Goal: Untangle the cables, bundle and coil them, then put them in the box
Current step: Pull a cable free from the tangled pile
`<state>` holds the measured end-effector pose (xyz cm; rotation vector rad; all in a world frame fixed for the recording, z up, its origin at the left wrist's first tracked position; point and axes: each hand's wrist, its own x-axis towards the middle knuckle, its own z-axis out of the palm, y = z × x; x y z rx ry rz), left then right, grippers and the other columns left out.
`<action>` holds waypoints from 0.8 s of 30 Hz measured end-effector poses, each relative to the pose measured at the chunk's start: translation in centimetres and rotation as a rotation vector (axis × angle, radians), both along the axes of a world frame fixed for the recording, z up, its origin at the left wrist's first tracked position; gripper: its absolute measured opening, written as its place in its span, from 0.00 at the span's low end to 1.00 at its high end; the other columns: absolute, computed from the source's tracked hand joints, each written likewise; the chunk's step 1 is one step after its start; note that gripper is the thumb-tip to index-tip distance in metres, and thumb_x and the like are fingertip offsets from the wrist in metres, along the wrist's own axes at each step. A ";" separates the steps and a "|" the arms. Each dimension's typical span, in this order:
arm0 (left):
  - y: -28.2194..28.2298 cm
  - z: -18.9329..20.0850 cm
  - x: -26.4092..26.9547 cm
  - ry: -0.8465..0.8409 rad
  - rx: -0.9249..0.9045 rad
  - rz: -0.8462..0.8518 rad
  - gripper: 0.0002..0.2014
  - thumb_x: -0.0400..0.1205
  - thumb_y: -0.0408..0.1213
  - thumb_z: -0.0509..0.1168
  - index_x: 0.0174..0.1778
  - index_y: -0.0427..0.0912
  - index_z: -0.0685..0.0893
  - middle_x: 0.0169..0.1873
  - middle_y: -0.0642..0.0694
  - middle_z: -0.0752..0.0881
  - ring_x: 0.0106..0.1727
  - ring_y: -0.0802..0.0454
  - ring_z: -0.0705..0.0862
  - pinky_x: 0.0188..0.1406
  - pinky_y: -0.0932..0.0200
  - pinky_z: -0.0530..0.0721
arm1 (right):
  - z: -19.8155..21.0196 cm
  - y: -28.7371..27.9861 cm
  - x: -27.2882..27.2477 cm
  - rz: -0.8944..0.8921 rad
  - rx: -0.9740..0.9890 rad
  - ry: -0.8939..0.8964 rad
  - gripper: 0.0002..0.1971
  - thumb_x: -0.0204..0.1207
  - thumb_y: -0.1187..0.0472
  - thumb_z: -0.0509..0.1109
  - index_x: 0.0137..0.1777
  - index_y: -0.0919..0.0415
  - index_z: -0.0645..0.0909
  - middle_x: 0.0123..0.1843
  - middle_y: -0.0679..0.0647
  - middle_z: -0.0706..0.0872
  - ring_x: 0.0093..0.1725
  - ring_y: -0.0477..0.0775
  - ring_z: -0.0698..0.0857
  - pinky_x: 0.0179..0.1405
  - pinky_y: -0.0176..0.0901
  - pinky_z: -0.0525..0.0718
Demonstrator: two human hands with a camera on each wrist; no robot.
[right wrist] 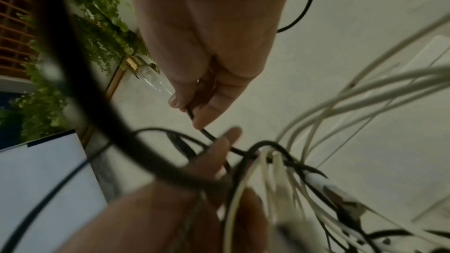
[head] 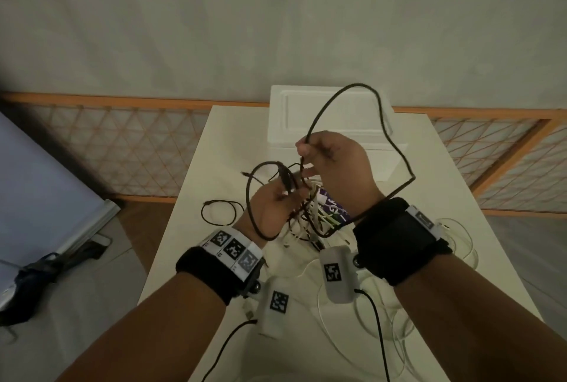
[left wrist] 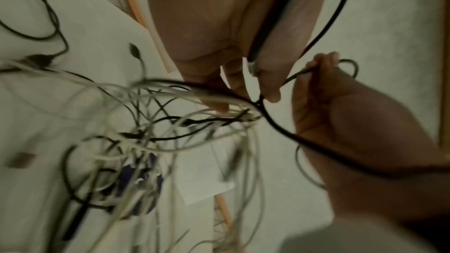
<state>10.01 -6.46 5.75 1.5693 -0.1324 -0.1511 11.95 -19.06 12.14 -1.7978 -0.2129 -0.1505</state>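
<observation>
A black cable point(head: 395, 139) makes one big loop in the air above the middle of the white table point(head: 196, 167). The right hand point(head: 337, 164) pinches this cable between thumb and fingers near 12 o'clock of the tangle. The left hand point(head: 270, 210) is just below it, at 9 o'clock of the tangle, with its fingers curled around black cable loops. Between and under the two hands hangs one messy tangle of cables point(head: 316, 216), black and white mixed together; there are too many to count. One small black cable point(head: 219, 213) lies alone on the table at 9 o'clock, apart from the tangle. More thin white cables point(head: 460, 237) lie on the table at 4 o'clock. One white box point(head: 331, 118) stands at the far edge of the table, at 12 o'clock, behind the hands.
</observation>
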 end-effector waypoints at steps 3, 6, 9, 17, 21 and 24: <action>0.2 1.4 0.7 -0.121 0.159 0.019 0.07 0.82 0.37 0.67 0.38 0.49 0.85 0.32 0.56 0.89 0.38 0.59 0.87 0.44 0.61 0.83 | -1.3 0.1 -0.4 -0.005 -0.003 -0.055 0.07 0.76 0.65 0.72 0.45 0.50 0.82 0.37 0.49 0.85 0.34 0.52 0.85 0.41 0.49 0.88; 1.0 2.1 1.3 -0.078 0.004 0.090 0.05 0.81 0.34 0.67 0.41 0.41 0.87 0.33 0.47 0.90 0.38 0.51 0.89 0.45 0.56 0.88 | -3.8 -0.4 -0.5 -0.028 -0.043 -0.110 0.11 0.75 0.65 0.73 0.53 0.52 0.79 0.40 0.52 0.85 0.39 0.48 0.85 0.42 0.41 0.85; 1.8 3.2 1.8 -0.071 -0.078 0.129 0.09 0.83 0.25 0.62 0.43 0.40 0.86 0.31 0.50 0.90 0.33 0.56 0.87 0.39 0.61 0.87 | -7.2 -0.6 -1.1 0.041 -0.236 -0.044 0.06 0.73 0.66 0.74 0.48 0.59 0.83 0.41 0.50 0.86 0.41 0.47 0.84 0.43 0.38 0.81; 2.6 6.6 2.2 -0.081 -0.348 0.154 0.09 0.84 0.26 0.60 0.45 0.38 0.85 0.31 0.49 0.90 0.30 0.57 0.86 0.35 0.64 0.86 | -9.8 -2.8 -0.3 0.140 -0.808 0.101 0.15 0.76 0.60 0.71 0.62 0.55 0.82 0.56 0.53 0.85 0.57 0.52 0.82 0.56 0.41 0.78; 1.7 6.1 1.9 0.009 -0.494 0.116 0.09 0.85 0.28 0.57 0.47 0.37 0.83 0.34 0.49 0.90 0.30 0.58 0.86 0.36 0.65 0.86 | -7.5 -1.7 0.4 0.175 -0.780 -0.057 0.17 0.76 0.53 0.71 0.63 0.56 0.82 0.57 0.56 0.84 0.57 0.55 0.82 0.57 0.43 0.76; 1.5 5.4 2.3 0.057 -0.569 0.079 0.10 0.86 0.29 0.55 0.49 0.38 0.83 0.37 0.49 0.91 0.33 0.58 0.86 0.39 0.65 0.86 | -6.1 -0.9 0.5 0.213 -0.773 -0.059 0.09 0.80 0.57 0.66 0.50 0.62 0.84 0.45 0.54 0.83 0.48 0.56 0.82 0.45 0.41 0.73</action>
